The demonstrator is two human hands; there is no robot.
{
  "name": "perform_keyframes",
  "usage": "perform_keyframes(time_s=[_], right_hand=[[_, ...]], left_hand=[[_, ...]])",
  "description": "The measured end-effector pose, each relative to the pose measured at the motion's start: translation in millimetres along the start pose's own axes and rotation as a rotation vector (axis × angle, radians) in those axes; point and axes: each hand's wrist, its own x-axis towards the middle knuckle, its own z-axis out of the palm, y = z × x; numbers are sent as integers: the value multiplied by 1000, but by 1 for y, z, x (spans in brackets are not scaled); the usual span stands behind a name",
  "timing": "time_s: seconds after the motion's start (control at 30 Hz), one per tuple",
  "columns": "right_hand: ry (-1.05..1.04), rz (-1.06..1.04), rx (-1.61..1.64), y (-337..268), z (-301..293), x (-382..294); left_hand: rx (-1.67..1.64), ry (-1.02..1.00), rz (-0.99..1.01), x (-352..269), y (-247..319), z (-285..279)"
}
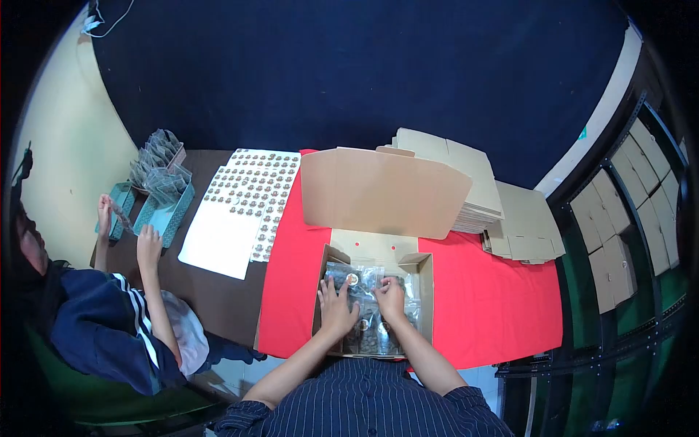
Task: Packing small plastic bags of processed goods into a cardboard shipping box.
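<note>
An open cardboard box sits right in front of me, its lid standing up behind it. Inside lie several clear zip pouches of dark pieces, some bearing round stickers. Over the upper left pouch my left hand rests with its fingers spread, beside a round sticker. My right hand has thumb and fingers pinched at the edge of a clear pouch in the upper middle. The exact grip is partly hidden by the fingers.
Flattened cardboard boxes are stacked behind the lid, with more to the right. Sticker sheets lie at left. Beyond them a co-worker holds a pouch by teal baskets. Shelves with boxes stand far right.
</note>
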Motion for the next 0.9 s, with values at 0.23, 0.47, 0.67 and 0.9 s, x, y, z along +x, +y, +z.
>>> perform_keyframes(time_s=[0.23,0.47,0.67,0.9], right_hand=[[-2,-10,-19,3,2,0],[-47,30,-98,6,-2,2],[17,-138,-292,0,-9,-2],[7,-156,-297,15,-10,-2]], left_hand=[[95,7,146,23,-20,2],[223,-42,141,19,-23,8],[280,-38,186,22,-20,7],[250,-90,219,25,-23,9]])
